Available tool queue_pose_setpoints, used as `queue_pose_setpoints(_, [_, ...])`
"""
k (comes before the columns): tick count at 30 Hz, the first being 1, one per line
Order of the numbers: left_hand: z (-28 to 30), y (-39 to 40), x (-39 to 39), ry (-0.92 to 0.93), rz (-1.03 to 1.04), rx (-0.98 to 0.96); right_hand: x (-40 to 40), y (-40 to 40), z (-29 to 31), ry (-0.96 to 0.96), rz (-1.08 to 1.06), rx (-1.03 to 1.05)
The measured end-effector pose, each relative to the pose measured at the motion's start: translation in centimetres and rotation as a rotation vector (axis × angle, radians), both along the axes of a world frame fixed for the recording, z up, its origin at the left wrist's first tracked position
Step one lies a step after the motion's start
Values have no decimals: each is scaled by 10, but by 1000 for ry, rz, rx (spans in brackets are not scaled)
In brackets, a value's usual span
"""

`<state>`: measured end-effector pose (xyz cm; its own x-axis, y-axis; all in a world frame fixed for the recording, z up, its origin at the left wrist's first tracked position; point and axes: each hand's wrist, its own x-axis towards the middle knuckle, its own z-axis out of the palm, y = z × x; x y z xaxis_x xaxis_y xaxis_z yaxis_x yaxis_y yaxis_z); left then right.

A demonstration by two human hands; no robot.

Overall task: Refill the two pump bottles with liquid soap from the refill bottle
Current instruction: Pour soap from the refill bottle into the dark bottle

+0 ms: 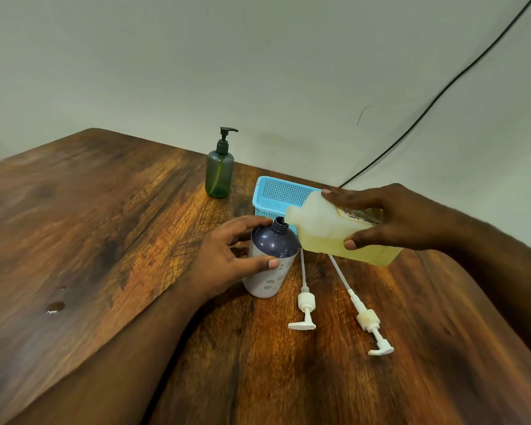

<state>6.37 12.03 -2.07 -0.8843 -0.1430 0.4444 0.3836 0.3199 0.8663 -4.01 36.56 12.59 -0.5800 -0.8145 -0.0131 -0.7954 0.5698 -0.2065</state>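
My right hand point(390, 219) grips tilted refill bottle point(328, 231), mouth touching purple bottle point(272, 256) neck; left hand point(227, 259) wraps purple bottle. Surface point(105, 225) leftward open; basket point(276, 194) just behind.

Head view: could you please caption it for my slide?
Right hand tips refill bottle toward open purple bottle steadied by left hand.
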Motion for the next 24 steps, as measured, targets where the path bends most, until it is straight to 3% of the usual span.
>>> queue_pose_setpoints(24, [-3, -1, -2, -13, 1, 14, 8, -2, 5, -1, 12, -6])
